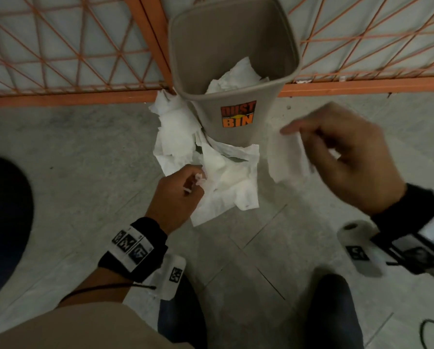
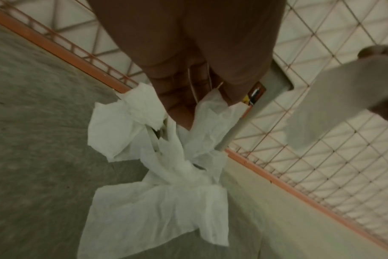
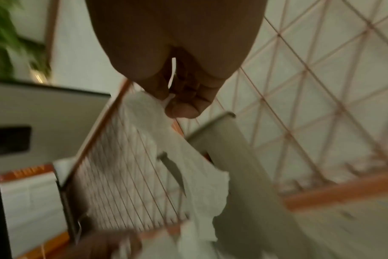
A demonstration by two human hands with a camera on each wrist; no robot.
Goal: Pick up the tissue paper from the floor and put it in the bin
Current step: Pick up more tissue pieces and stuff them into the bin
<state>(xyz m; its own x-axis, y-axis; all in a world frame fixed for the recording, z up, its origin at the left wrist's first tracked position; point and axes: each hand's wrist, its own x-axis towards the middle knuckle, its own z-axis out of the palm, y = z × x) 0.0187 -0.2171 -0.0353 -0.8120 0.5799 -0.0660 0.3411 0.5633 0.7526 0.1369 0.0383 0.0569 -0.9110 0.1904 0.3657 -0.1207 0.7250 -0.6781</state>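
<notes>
A grey bin [image 1: 238,114] with a "DUST BIN" sticker stands against the fence, with crumpled white tissue [image 1: 236,76] inside it. More tissue [image 1: 175,129] lies on the floor to its left and front. My left hand [image 1: 195,182] grips a bunched sheet [image 1: 226,182] in front of the bin; in the left wrist view the left hand [image 2: 188,112] has curled fingers and that sheet [image 2: 166,201] hangs from them. My right hand [image 1: 301,137] pinches a separate tissue sheet [image 1: 286,159] held up to the right of the bin. The right wrist view shows the right hand [image 3: 175,101], its tissue [image 3: 202,175] and the bin [image 3: 239,157].
An orange wire-mesh fence [image 1: 72,59] runs behind the bin. A tissue roll [image 1: 354,230] lies on the floor at the right, under my right wrist. My two dark shoes [image 1: 334,311] stand at the bottom. A dark rounded shape [image 1: 4,222] is at the left edge.
</notes>
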